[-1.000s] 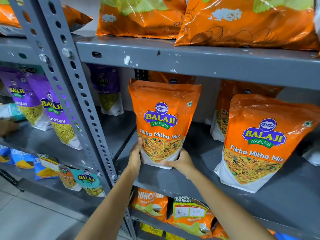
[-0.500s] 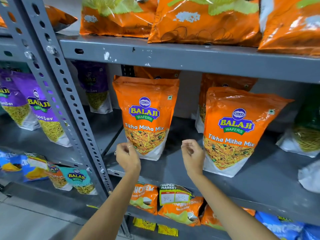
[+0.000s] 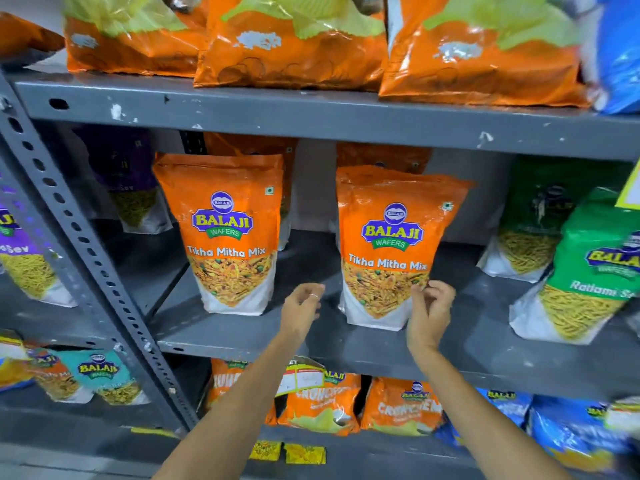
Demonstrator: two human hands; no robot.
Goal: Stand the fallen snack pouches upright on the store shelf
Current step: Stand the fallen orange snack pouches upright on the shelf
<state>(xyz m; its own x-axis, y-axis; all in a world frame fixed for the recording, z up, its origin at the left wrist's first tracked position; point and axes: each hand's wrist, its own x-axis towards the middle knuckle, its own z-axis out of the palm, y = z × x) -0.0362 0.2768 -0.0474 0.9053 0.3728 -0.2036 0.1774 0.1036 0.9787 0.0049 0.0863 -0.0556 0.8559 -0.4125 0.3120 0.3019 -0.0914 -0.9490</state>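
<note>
Two orange Tikha Mitha Mix pouches stand upright on the grey middle shelf [image 3: 249, 336]: the left pouch [image 3: 230, 233] and the right pouch [image 3: 389, 244]. My left hand [image 3: 303, 306] hovers between them, fingers loosely curled, holding nothing. My right hand [image 3: 431, 303] is at the lower right corner of the right pouch, fingertips close to or just touching its edge, fingers curled and empty. More orange pouches stand behind both. A green Ratlami Sev pouch [image 3: 588, 271] leans at the far right.
Big orange bags [image 3: 294, 39] line the top shelf. Purple pouches [image 3: 128, 181] stand behind the perforated upright post [image 3: 79, 237]. Small orange and blue packets [image 3: 401, 407] fill the lower shelf. A yellow tag [image 3: 628, 188] hangs at the right edge.
Both hands let go of the left orange pouch, which now stands upright, and shifted right toward the right orange pouch. The view has panned right.
</note>
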